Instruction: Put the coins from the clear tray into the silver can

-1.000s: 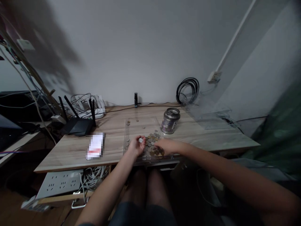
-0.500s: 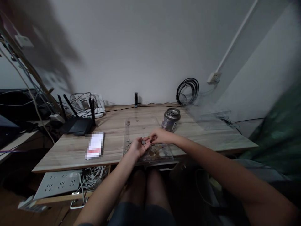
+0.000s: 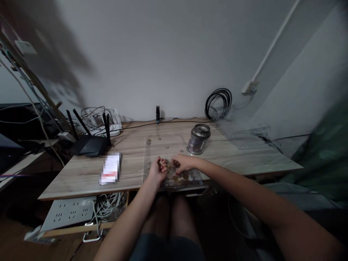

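- Grey wall (image 3: 174, 54) rises behind a wood-grain desk (image 3: 130, 145), with a black router (image 3: 91, 145) standing toward its left end.
- On the desk's near edge, directly before the person, lies a clear plastic tray (image 3: 172, 143); loose coins (image 3: 175, 178) are heaped in its near part, with a few strays farther back and along its left side.
- Left hand (image 3: 159, 170): just left of the heap, palm turned up, fingers curled inward; how tightly they close, and on what, one cannot tell.
- Right hand (image 3: 184, 163): over the far side of the heap, fingers and thumb apart, pointing left. Most coins lie below it and toward the person, so it is the nearer hand.
- Being round and mostly flat, the coins point no particular way; the heap itself stretches left to right.
- Beyond the right hand, a slot-topped tin (image 3: 199, 141) stands upright, long axis vertical, lid up.
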Action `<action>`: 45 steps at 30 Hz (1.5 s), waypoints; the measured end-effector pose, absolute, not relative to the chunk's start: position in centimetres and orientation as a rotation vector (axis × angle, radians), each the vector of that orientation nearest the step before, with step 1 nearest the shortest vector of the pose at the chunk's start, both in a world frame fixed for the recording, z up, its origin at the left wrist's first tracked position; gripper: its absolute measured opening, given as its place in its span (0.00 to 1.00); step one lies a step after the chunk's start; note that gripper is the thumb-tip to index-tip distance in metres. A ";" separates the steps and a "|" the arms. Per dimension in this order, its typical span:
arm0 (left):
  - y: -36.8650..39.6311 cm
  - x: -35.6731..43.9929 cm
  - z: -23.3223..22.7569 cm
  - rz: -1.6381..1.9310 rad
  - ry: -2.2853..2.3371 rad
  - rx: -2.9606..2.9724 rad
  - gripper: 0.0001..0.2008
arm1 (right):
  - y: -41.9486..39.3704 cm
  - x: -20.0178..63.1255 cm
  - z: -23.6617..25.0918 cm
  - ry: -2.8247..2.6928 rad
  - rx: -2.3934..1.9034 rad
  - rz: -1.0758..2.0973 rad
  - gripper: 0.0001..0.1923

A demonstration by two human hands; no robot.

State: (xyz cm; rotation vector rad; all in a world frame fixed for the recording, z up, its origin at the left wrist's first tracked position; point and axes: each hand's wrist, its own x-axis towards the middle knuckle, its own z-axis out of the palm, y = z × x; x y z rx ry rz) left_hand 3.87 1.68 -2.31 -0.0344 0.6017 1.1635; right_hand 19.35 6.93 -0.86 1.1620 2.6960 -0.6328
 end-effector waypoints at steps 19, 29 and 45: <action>1.0 -0.5 -0.4 1.406 0.615 -0.148 0.13 | 4.2 15.0 -2.2 2.878 1.350 -0.516 0.15; 0.4 -1.6 0.4 1.422 0.600 -0.166 0.12 | 4.9 15.0 -2.5 2.853 1.264 -0.884 0.15; 1.0 0.6 -2.0 1.245 0.631 -0.114 0.12 | 3.0 15.2 -0.6 2.665 0.993 -0.677 0.06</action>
